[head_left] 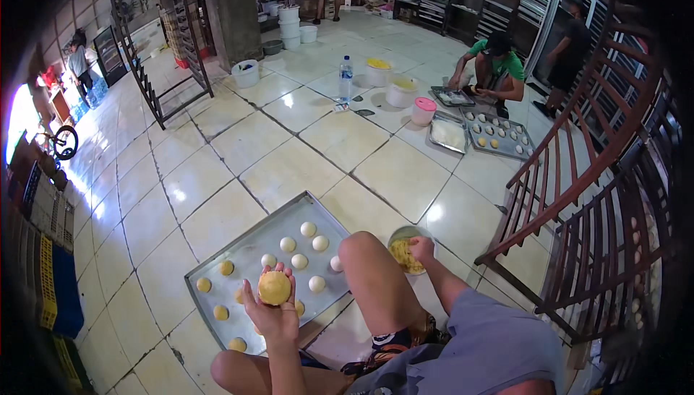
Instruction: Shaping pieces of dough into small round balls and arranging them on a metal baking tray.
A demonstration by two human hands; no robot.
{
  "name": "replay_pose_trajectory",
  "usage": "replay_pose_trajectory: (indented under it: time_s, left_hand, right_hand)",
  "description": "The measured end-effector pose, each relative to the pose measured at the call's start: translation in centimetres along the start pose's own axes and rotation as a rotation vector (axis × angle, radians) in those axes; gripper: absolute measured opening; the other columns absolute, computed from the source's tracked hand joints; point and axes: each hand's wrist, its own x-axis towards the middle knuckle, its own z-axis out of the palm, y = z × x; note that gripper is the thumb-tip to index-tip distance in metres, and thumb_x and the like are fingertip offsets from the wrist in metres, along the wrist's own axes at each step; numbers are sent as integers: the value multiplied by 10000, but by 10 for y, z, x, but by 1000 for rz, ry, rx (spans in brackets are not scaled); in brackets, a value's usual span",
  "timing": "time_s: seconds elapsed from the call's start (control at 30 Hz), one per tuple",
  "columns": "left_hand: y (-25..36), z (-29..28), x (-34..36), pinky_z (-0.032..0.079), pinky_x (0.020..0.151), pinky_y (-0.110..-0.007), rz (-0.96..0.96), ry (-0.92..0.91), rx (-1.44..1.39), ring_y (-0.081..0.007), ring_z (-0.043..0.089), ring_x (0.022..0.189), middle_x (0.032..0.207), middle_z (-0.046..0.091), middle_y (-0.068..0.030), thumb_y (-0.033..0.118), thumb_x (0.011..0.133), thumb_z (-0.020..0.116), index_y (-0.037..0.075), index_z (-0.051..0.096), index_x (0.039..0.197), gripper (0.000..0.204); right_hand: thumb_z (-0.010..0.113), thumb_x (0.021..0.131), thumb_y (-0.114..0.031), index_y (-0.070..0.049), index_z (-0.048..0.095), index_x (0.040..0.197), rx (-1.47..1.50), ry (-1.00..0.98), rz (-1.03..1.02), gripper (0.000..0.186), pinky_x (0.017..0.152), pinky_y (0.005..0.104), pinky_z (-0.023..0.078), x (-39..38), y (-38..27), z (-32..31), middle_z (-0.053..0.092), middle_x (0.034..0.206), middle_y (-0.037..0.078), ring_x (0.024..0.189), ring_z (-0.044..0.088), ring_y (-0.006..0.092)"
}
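Left grip (273,315): cupped, palm turned up, fingers curled round the underside of a yellow ball (275,288). The ball sat over the nearer part of the tray (246,239), raised clear of it, its upper face uncovered. The cradle looked chosen to carry the weight from below without squeezing a surface that was probably soft.

Right grip (421,249): lowered into the bowl (405,234), fingers at the yellow filling (400,256). Whether it was pinching any of it, I could not tell; the fingertips were lost in the yellow.

Placement: the tray lay flat on the tiled floor (282,171), partly hidden by the raised right knee (369,261). The bowl stood on the floor just beyond that knee, on the right. Tray on one side, bowl on the other; I judged this was for reach, one per arm, from a low seat.

On the tray, white balls (316,284) lay toward the far and right part, yellow rounds (204,285) mostly toward the left and near part. Gaps showed between most of them, likely to prevent sticking; the split by colour seemed to keep two kinds apart.

Farther off, a co-worker in a green shirt (512,67) crouched beside a second tray (499,143) of similar rounds, also at floor level.
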Motion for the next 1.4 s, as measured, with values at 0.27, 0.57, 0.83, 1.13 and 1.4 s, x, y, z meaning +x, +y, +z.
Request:
replay_pose_trajectory:
  time_s: [0.27,0.57,0.83,1.13,1.4]
  left_hand:
    - [-4,-6,3,550,870,-354,-44,-63,-35,-311,624,1021,1185,572,-218,407,959,476,-21,469,1249,517]
    - [-11,-32,7,548,900,-384,-101,-65,-13,-322,626,1034,1174,587,-213,403,979,443,-37,474,1244,514]
    - [7,-22,-5,563,837,-360,-215,-14,186,-267,662,995,1119,650,-151,453,971,492,-18,543,1195,524]
    - [19,-55,15,562,825,-362,-336,-126,135,-271,672,959,1048,679,-136,507,947,516,6,588,1099,529]
    - [19,-53,18,546,838,-450,-322,-44,226,-285,671,956,1023,688,-136,551,933,517,47,612,1057,528]
  right_hand:
    - [682,874,-262,-9,694,840,724,253,50,255,565,253,468,30,-169,-90,668,692,59,613,593,138]
    - [772,763,-150,-35,643,1159,633,-522,-923,432,943,338,469,-78,-346,-179,625,1191,101,1091,580,230]
    - [827,534,-189,-40,523,1281,485,-755,-1246,820,981,433,434,-100,-379,-105,570,1246,145,1120,532,336]
    - [830,516,-200,-103,606,1126,261,-769,-1221,656,830,412,482,-100,-392,-103,608,1032,72,976,563,296]
    - [833,503,-209,-121,633,986,112,-815,-1151,531,739,417,499,-105,-402,-107,611,933,41,909,584,267]
